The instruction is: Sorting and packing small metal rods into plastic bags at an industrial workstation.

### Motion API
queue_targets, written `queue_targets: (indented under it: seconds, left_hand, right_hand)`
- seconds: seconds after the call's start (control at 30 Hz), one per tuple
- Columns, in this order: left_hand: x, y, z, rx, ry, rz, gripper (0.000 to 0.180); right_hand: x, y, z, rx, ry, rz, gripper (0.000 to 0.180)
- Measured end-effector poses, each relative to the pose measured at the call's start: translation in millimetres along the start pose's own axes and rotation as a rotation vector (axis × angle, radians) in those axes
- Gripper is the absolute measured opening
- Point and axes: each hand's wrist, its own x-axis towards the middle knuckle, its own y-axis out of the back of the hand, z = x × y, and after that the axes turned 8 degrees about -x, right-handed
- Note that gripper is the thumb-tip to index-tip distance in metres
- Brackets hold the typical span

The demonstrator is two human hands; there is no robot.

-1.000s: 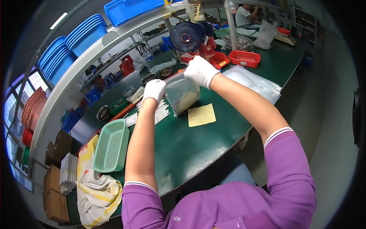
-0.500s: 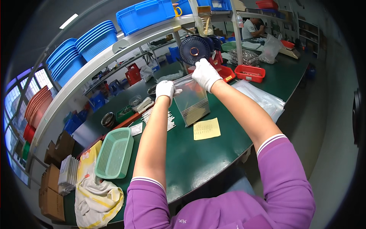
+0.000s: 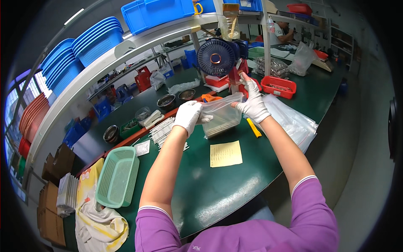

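Note:
A clear plastic bag (image 3: pixel 224 117) with a layer of thin pale sticks at its bottom leans over the green table. My left hand (image 3: pixel 189 116), in a white glove, is closed on the bag's upper left edge. My right hand (image 3: pixel 254 103), also gloved, has its fingers spread at the bag's upper right corner, the thumb close against the plastic; whether it touches is unclear. In front of the bag lies a yellow paper note (image 3: pixel 226 154) with writing. Left of the bag is a pile of thin white sticks (image 3: pixel 163 132).
Flat clear bags (image 3: pixel 289 122) lie to the right, near a yellow-handled tool (image 3: pixel 254 128). A red basket (image 3: pixel 278 87) and a dark fan (image 3: pixel 215 58) stand behind. A green basket (image 3: pixel 118 177) and a cloth (image 3: pixel 100 224) are at left. Another person (image 3: pixel 280 33) sits far right.
My right hand has opened its fingers and moved right and down off the bag's top. The bag's top has dropped and slants rightward. A yellow-handled tool now shows beside it.

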Motion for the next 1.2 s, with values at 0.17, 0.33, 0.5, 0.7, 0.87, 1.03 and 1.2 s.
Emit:
queue_targets:
  seconds: [0.17,0.33,0.5,0.7,0.87,1.03,1.2]
  left_hand:
    - [-15.9,2.5,-24.5,-0.092,0.165,-0.021,0.010]
    - [17.9,31.6,-65.3,-0.607,0.120,0.194,0.023]
    - [5.1,26.3,-118.9,0.775,-0.694,0.200,0.036]
    - [-5.5,3.2,-168.8,1.285,-0.457,0.005,0.051]
    - [22.7,-6.1,-172.8,1.211,-0.413,-0.025,0.049]
    - [20.4,16.0,-171.9,1.017,-0.408,-0.068,0.044]
    - [-71.7,79.1,-149.7,1.016,-0.522,-0.025,0.036]
  right_hand:
    - [-55.3,1.4,42.1,0.339,-0.453,-0.806,0.047]
    - [-82.0,-34.8,57.4,0.216,-0.706,-0.593,0.034]
    - [-84.3,-65.5,47.7,-0.416,-0.791,-0.421,0.030]
    - [-82.1,-60.6,36.6,-0.682,-0.564,-0.262,0.046]
    - [-81.2,-57.4,10.1,-0.544,0.248,-0.316,0.034]
    - [-99.3,-61.3,33.0,-0.720,-0.010,-0.638,0.034]
    - [-99.1,-52.8,19.7,-1.005,-0.027,-0.557,0.034]
